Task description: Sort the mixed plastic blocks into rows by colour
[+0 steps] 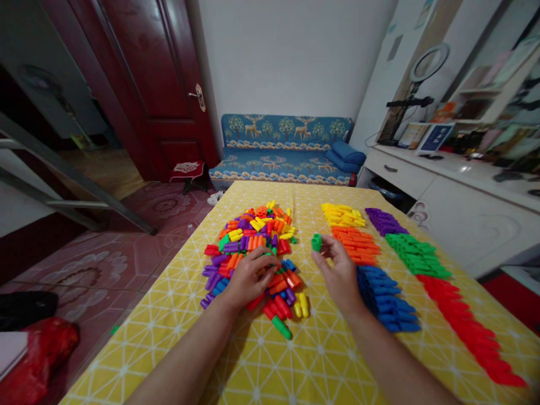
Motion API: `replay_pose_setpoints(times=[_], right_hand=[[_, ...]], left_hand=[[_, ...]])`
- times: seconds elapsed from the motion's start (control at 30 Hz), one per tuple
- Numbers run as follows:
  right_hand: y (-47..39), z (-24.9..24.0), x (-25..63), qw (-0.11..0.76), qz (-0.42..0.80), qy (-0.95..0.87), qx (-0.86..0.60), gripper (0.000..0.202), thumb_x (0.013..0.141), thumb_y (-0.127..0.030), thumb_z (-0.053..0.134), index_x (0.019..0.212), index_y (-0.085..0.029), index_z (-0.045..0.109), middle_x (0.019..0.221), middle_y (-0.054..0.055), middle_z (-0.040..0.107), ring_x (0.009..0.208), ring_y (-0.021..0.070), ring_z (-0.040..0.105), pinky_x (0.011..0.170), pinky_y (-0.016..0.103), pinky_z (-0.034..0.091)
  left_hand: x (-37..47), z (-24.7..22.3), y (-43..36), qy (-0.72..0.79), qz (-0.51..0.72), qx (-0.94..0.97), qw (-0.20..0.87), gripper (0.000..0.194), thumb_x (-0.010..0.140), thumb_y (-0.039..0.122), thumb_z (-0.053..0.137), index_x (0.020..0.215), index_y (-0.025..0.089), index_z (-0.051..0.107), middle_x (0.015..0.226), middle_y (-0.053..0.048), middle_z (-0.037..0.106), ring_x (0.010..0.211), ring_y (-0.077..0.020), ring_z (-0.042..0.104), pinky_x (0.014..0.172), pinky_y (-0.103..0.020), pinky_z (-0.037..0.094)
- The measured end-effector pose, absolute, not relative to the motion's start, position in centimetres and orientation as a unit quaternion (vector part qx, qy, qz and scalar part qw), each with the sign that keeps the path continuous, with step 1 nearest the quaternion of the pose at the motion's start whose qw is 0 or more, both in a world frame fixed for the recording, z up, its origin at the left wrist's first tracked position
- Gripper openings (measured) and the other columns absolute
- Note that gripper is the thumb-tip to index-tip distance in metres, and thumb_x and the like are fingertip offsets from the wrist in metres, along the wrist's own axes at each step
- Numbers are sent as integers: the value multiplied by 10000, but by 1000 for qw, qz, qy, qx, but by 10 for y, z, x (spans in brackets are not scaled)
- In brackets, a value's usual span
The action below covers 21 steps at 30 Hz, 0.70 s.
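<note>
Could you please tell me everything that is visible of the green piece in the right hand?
The green piece is small, plastic-looking, with rounded sides and apparently hollow openings at its upper end. The right hand's grip holds it, seemingly above the table, between the mixed pile and the orange pieces.

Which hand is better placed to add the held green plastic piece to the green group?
Probably the right hand: it holds the green plastic piece and is on the same side as the green group. The left hand is at the mixed-colour pile, farther away.
</note>
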State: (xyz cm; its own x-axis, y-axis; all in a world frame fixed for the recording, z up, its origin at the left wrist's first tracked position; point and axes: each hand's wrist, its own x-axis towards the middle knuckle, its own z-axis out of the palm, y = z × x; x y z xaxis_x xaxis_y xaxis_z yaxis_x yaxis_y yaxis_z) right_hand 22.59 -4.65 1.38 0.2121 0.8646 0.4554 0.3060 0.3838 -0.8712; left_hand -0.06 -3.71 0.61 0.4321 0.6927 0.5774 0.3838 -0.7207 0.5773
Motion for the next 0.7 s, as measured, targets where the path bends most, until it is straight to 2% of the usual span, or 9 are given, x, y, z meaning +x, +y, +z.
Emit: replay_pose_setpoints(times=[0.07, 0.13, 0.2, 0.23, 0.3, 0.37, 0.43, 0.57, 0.7], right_hand=[[-34, 30, 274, 613, 188, -569, -514, 364, 802, -374, 679, 1116, -217, 581, 1068, 79, 671, 963, 204, 632, 905, 393, 479], [-16, 49, 329, 636, 202, -543, -509, 316, 796, -321, 682, 1067, -207, 568, 1067, 106, 686, 972, 208, 652, 932, 402, 470], [2, 67, 381, 647, 242, -466, -553, 81, 828, -215, 625, 870, -190, 561, 989, 143, 701, 878, 189, 682, 875, 376, 489], [11, 74, 403, 637, 290, -412, -583, 84, 868, -169, 552, 786, -180, 534, 963, 174, 698, 845, 179, 689, 843, 372, 497], [26, 81, 438, 585, 369, -340, -638, 292, 937, -132, 389, 674, -143, 517, 884, 232, 678, 754, 169, 691, 742, 385, 502], [38, 79, 457, 534, 413, -334, -658, 412, 962, -123, 311, 614, -100, 530, 796, 242, 657, 687, 162, 678, 661, 396, 488], [46, 70, 465, 516, 419, -346, -663, 416, 958, -140, 357, 593, -79, 545, 719, 212, 645, 639, 155, 660, 623, 393, 478], [56, 52, 461, 520, 391, -323, -688, 304, 889, -159, 527, 588, -111, 539, 648, 152, 633, 572, 150, 625, 591, 375, 483], [57, 48, 457, 519, 347, -318, -713, 283, 854, -102, 542, 572, -132, 522, 585, 113, 609, 511, 146, 595, 568, 378, 485]], left_hand=[[-1, 5, -36, 324, 423, 826, 182, 177, 907, 168, 534, 1002, 200, 680, 1027, -84, 623, 950, -175, 624, 824, -292, 514], [0, 4, -36, 326, 428, 824, 179, 181, 910, 166, 529, 997, 202, 683, 1026, -83, 624, 951, -175, 624, 818, -291, 513], [1, 4, -36, 331, 427, 823, 178, 181, 914, 166, 521, 990, 202, 682, 1009, -81, 630, 932, -172, 626, 805, -289, 513], [1, 4, -36, 333, 424, 823, 178, 180, 916, 166, 518, 986, 200, 680, 1003, -81, 633, 923, -171, 628, 799, -288, 513], [1, 4, -35, 334, 421, 824, 179, 180, 914, 163, 516, 980, 198, 679, 1003, -83, 639, 918, -172, 632, 792, -287, 514], [0, 2, -35, 333, 423, 823, 182, 186, 907, 153, 516, 980, 199, 681, 1021, -86, 642, 934, -176, 635, 801, -292, 516], [-1, 1, -34, 331, 426, 821, 184, 195, 903, 145, 515, 984, 201, 683, 1034, -89, 643, 947, -181, 635, 814, -300, 518], [-2, 0, -33, 330, 427, 820, 189, 196, 903, 143, 512, 983, 199, 683, 1021, -87, 642, 938, -177, 636, 811, -298, 520], [-2, 2, -33, 329, 423, 822, 190, 193, 901, 132, 511, 978, 195, 676, 1012, -83, 642, 927, -170, 634, 802, -289, 516]])
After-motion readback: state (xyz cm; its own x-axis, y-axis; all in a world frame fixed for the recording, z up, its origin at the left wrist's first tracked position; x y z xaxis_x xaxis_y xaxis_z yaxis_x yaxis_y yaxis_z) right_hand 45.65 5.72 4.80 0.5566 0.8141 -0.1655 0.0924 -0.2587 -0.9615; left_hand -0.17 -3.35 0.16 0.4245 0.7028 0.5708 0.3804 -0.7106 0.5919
